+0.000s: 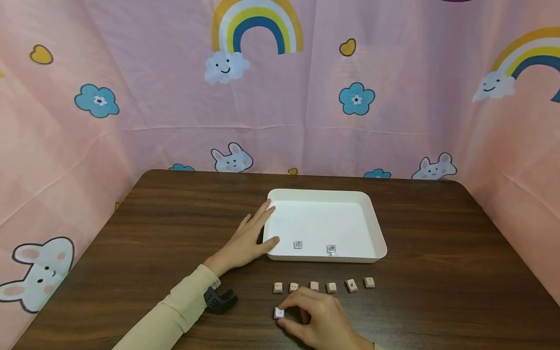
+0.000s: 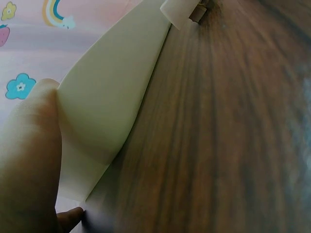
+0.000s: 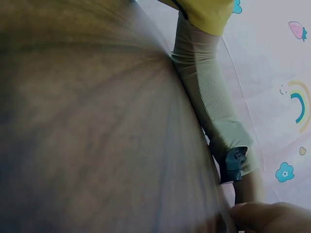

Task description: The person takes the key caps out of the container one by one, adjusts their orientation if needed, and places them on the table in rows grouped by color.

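Note:
My left hand (image 1: 246, 241) rests on the left rim of a shallow white tray (image 1: 379, 238), fingers spread and extended over the edge. In the left wrist view a finger (image 2: 31, 155) lies against the tray's outer wall (image 2: 109, 92). Low in the head view, my right hand (image 1: 321, 318) pinches a small whitish keycap (image 1: 279, 313) between thumb and index finger, close over the table. Just beyond that hand runs a row of several beige keycaps (image 1: 331, 288); the hand overlaps part of it. At the edge of the right wrist view only some fingers (image 3: 272, 217) show.
Inside the tray, near its front wall, lie two small grey-and-white square pieces, one on the left (image 1: 298, 244) and one on the right (image 1: 331, 249). The dark wooden table (image 1: 437, 272) ends at a pink patterned curtain (image 1: 306, 107) behind and on both sides.

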`<state>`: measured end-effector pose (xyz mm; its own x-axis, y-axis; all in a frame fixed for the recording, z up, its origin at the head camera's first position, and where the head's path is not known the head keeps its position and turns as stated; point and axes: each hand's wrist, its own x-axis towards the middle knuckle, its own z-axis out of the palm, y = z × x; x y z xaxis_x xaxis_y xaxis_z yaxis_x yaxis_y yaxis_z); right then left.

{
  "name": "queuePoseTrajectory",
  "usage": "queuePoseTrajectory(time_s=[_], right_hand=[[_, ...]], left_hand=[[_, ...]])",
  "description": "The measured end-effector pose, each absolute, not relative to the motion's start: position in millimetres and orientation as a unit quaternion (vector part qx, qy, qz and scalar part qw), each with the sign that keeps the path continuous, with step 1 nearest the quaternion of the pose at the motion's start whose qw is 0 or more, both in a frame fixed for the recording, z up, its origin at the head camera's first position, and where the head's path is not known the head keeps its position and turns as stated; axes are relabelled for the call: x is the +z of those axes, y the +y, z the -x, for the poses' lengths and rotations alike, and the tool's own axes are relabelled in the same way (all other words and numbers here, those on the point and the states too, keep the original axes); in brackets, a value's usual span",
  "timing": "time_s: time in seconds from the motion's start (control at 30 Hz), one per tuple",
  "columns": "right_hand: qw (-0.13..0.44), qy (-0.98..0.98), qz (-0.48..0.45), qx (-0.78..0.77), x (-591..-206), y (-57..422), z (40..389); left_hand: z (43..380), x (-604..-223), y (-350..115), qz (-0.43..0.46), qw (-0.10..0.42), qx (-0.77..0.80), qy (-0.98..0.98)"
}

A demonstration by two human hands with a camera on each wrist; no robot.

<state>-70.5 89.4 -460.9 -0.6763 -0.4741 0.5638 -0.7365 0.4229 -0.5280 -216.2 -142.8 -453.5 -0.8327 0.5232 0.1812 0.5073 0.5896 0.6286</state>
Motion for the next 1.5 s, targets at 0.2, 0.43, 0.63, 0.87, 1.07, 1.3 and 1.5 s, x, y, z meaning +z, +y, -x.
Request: queuePoseTrajectory(time_s=[0.2,0.43,0.63,0.87,1.07,1.3,1.5], right_hand=[[0.182,-0.837,-0.348,0.381,-465,86,70],[0.190,-0.844,-0.335,0.372,-465,84,71],[0.196,-0.850,-0.327,0.364,-465,83,71],[0.198,-0.851,-0.319,0.366,-464,82,71],[0.196,-0.848,-0.322,0.372,-464,82,71],[0.193,-0.842,-0.326,0.384,-463,84,71],[0.214,-0.820,-0.346,0.403,-453,86,78]], left_hand=[[217,-454,-142,-0.291,0.013,0.347,0.892],[218,-455,-143,-0.291,0.009,0.351,0.890],[218,-454,-143,-0.288,0.008,0.350,0.891],[217,-454,-143,-0.288,0.008,0.348,0.892],[217,-454,-143,-0.289,0.008,0.350,0.891],[217,-454,-142,-0.292,0.006,0.351,0.890],[216,-453,-143,-0.289,0.005,0.349,0.891]])
